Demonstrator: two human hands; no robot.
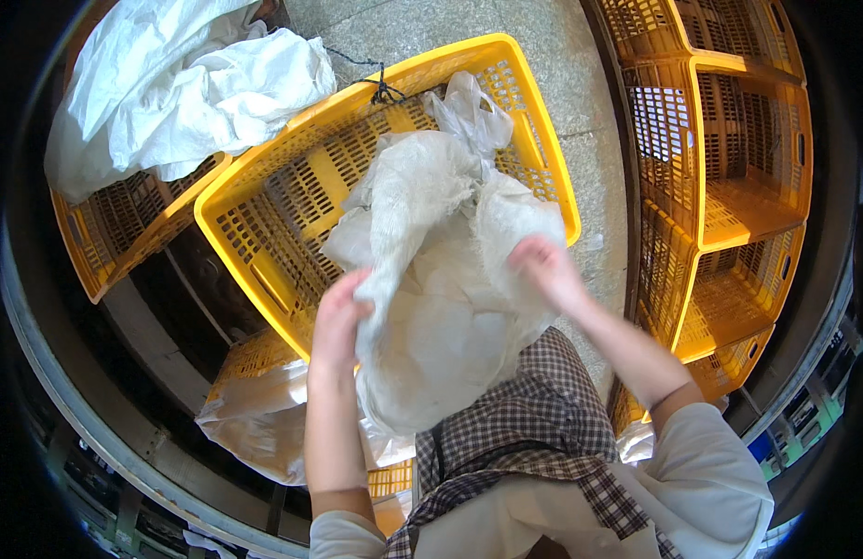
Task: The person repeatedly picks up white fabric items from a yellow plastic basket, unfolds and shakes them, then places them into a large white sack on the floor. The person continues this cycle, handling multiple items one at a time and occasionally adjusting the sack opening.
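A whitish woven sack [404,200] with its mouth spread wide is between my two hands, partly over the yellow plastic crate [228,270] and partly over my lap. My left hand [340,312] is closed on the left side of the sack's rim. On the opposite side, my right hand [546,268] is closed on the rim too, slightly blurred. Pale material shows inside the sack, but I cannot make out what it is. A thin translucent plastic bag [471,112] lies at the crate's far right corner, just beyond the sack.
Large white sheeting [198,88] is heaped over another yellow crate [124,224] at the left. Several yellow crates [697,149] stand stacked on the right. A dark cord [383,90] is tied to the middle crate's far rim. Clear plastic [254,419] lies at lower left.
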